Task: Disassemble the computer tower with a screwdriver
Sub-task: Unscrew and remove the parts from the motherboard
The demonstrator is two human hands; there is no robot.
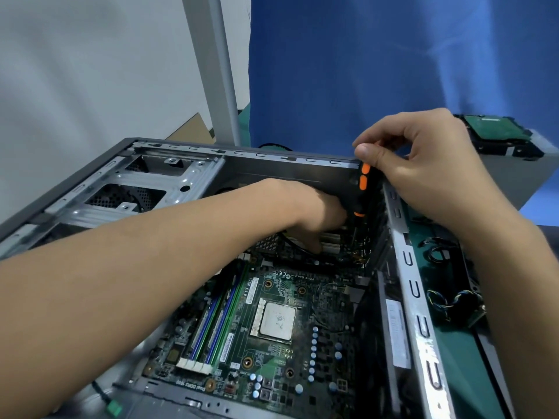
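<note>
Grey metal computer tower lies on its side with the side panel off, its open face turned up. On the tower's floor sits the green motherboard, with a square silver processor near its middle. At the tower's far right corner the black-and-orange screwdriver stands nearly upright, its shaft pointing down into the shadowed corner. The right hand pinches the top of its handle between thumb and curled fingers. The left hand reaches across the tower's interior to just beside the screwdriver's lower handle, fingers bent down toward the board; whether they grip anything I cannot tell. A bare metal drive cage fills the tower's far left end. Beyond the tower's right wall a hard drive rests on a grey box, and blue cloth hangs behind.
</note>
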